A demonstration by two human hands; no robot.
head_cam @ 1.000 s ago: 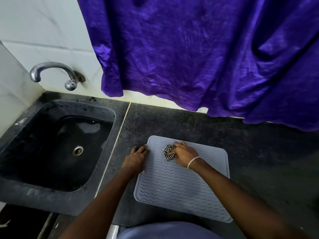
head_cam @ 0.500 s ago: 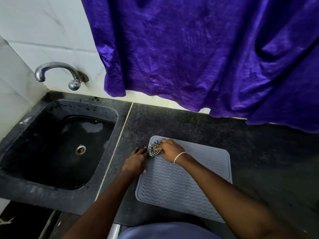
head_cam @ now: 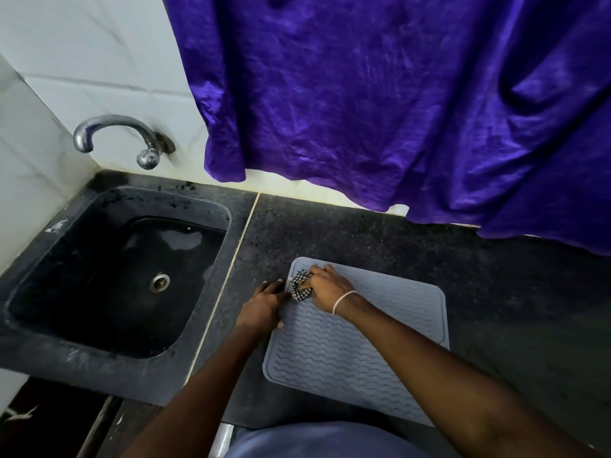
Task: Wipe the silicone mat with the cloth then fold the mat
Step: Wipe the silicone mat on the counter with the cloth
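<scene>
Wiping is judged unfinished, folding unstarted — the checked cloth [head_cam: 301, 285] is clenched in the right grip [head_cam: 325, 287] at the far-left corner of the silicone mat [head_cam: 357, 352], which is pinned to the counter [head_cam: 496, 292] by the spread left grip [head_cam: 263, 307].

cloth [head_cam: 301, 287]: largely covered by the right hand [head_cam: 325, 285], only a checked bunch is seen | mat [head_cam: 347, 358]: near right part is crossed by the right forearm [head_cam: 413, 345], left edge partly covered by the left hand [head_cam: 261, 307] | curtain [head_cam: 396, 110]: cut off at the top and right edges | both arms: cut off at the bottom edge
</scene>
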